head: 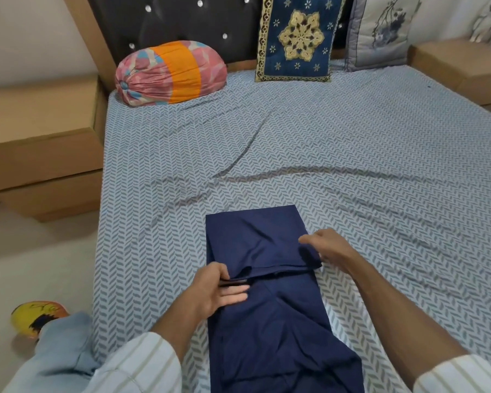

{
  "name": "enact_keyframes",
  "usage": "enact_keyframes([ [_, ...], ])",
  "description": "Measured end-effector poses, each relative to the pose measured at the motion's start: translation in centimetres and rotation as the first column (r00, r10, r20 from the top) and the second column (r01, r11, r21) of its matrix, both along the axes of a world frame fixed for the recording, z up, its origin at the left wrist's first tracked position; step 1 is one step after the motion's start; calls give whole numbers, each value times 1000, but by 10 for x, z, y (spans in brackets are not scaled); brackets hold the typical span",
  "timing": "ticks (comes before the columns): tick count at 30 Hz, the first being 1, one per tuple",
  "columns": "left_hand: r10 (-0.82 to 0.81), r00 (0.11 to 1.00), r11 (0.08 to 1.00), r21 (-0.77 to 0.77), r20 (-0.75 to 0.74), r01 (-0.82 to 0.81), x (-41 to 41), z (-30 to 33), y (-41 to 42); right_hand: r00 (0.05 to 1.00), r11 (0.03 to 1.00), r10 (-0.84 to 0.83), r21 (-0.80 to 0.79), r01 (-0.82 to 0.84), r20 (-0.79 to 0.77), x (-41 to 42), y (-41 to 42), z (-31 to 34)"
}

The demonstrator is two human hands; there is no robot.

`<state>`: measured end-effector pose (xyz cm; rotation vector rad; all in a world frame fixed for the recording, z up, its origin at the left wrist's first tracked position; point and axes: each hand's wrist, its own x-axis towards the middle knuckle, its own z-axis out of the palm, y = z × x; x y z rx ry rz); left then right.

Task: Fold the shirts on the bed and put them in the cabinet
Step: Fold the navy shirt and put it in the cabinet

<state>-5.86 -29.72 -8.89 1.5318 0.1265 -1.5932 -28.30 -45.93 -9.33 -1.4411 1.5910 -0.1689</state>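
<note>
We see a navy shirt point(270, 304) lying on the near part of the bed point(352, 154), a long strip whose long axis runs from the bottom edge of the view straight up toward the headboard point(182, 21). Its far portion is doubled back toward us, so a folded edge crosses the strip between our two hands.

Our left hand point(219, 290) sits at the left end of that edge, thumb on top of the fold and fingers stretched out beneath it, pinching the cloth. Our right hand point(328, 245) reaches in from the right, fingers curled onto the fold's right corner; they seem to grip it, though the fingertips are hidden in the fabric.

The shirt's near end runs out of view, and we cannot make out collar or sleeves.

Striped cuffs point(142, 361) cover both wrists. Farther off, a pink and orange bolster point(170, 73), a blue patterned cushion point(296, 38) and a grey pillow point(380, 29) lean against the headboard.
</note>
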Motion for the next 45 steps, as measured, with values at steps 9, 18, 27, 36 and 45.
enact_keyframes([
  [9, -215, 675, 975, 114, 706, 191, 66, -11, -33, 973, 991, -133, 21, 131, 188, 31, -66, -13],
  [18, -201, 664, 976, 89, 720, 200, 87, -27, -111, 978, 989, -116, 107, 98, 176, 54, -110, -36],
  [27, -142, 716, 965, -65, 684, 254, 84, 1, -97, 971, 1000, -5, -4, 6, 237, 48, -86, -23],
  [36, -257, 239, 714, 17, 936, 700, 52, 62, 13, 908, 811, 401, -508, -291, 120, -26, 31, 73],
  [45, -142, -161, 284, 196, 977, 939, -10, 25, 149, 804, 619, 594, -628, -472, -18, -112, 175, 43],
])
